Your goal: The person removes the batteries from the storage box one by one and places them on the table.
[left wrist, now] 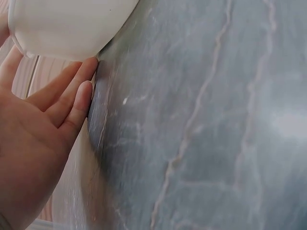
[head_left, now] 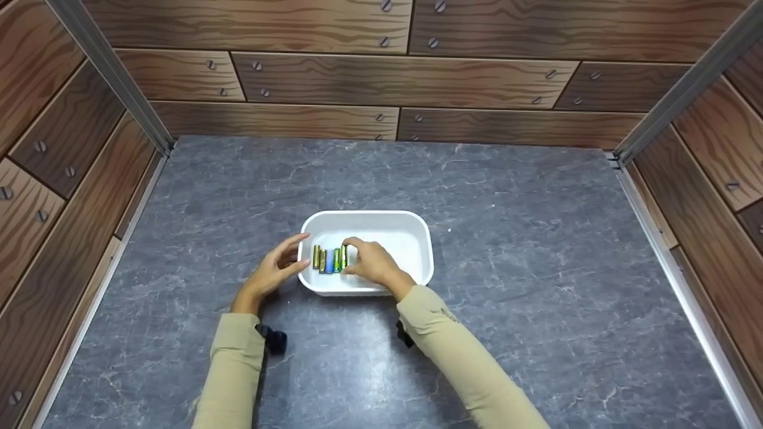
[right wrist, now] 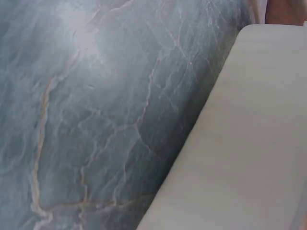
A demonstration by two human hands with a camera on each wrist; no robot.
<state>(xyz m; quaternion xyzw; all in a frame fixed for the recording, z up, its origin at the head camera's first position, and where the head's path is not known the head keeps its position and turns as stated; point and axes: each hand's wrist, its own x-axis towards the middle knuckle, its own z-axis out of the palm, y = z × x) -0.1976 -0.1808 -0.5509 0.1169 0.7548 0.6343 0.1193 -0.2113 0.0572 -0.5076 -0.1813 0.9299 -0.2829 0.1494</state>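
A white rectangular tub (head_left: 411, 220) sits on the grey marbled surface. Inside, toward its left end, several batteries (head_left: 329, 262) lie side by side in a row, coloured gold, blue and green. My right hand (head_left: 374, 263) reaches over the near wall and pinches the rightmost green battery (head_left: 344, 256) between thumb and finger at its two ends. At the tub's left rim, thumb and index finger of my left hand (head_left: 271, 273) touch the edge. In the left wrist view its other fingers (left wrist: 72, 103) extend relaxed below the tub's outer wall (left wrist: 67, 28).
Grey marbled flooring (head_left: 536, 268) spreads around the tub. Wood-patterned panels (head_left: 334, 77) enclose it at the back and both sides, with metal strips (head_left: 685, 286) along the edges. In the right wrist view the tub's near wall (right wrist: 240, 143) fills the right side.
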